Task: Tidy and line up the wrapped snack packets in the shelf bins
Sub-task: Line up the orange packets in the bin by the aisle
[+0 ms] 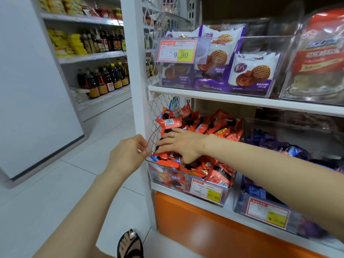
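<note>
Red wrapped snack packets are heaped loosely in a clear bin on the lower shelf, some standing against the wire mesh side. My right hand lies flat on the left part of the heap, fingers straight and pointing left, thumb down among the packets. My left hand is beside the white upright post, fingers curled, fingertips pinching at the bin's front left corner. Blue wrapped packets fill the neighbouring bin to the right, under my right forearm.
On the upper shelf stands a clear bin of purple-and-white biscuit packs with a price tag. An orange base panel runs below the shelf. Bottles line the far aisle shelves at left. My sandalled foot stands on the tiled floor.
</note>
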